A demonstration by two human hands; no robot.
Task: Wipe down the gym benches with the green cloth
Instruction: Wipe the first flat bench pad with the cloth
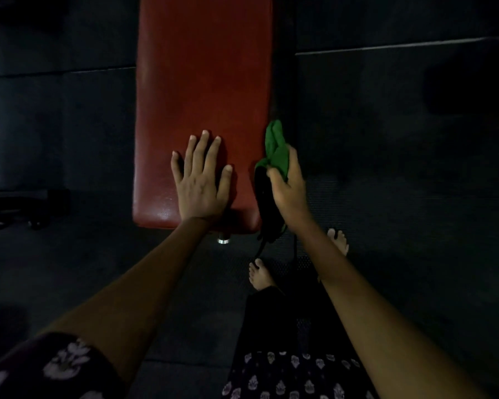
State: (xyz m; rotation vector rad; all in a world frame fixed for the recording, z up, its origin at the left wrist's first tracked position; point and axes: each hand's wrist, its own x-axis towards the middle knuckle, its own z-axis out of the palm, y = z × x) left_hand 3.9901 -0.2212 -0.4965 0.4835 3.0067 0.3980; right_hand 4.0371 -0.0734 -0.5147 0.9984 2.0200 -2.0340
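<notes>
A: Grip check – right hand (289, 188) w/ fingers and thumb curled tight round the bunched green cloth (276, 151); cloth sits at the right side edge of the long red padded vinyl gym bench (205, 82), near its close end, pressed against the pad's side.

B: And the other?

A: Left hand (200, 180) lies flat, fingers straight and spread, palm down on the worktop's near end, holding nothing. Hands are near each other, not touching.

B: Anything hanging by the cloth?

A: Dark strap-like thing (267, 208) hangs below the right hand along the bench corner; can't tell what it is. Small silver metal knob (223, 240) pokes out under the near edge.

B: Surroundings?

A: Dark rubber mat floor (386, 139), very dim. Two bare feet (260, 276) below, patterned dark sleeve (55, 367) at lower left.
</notes>
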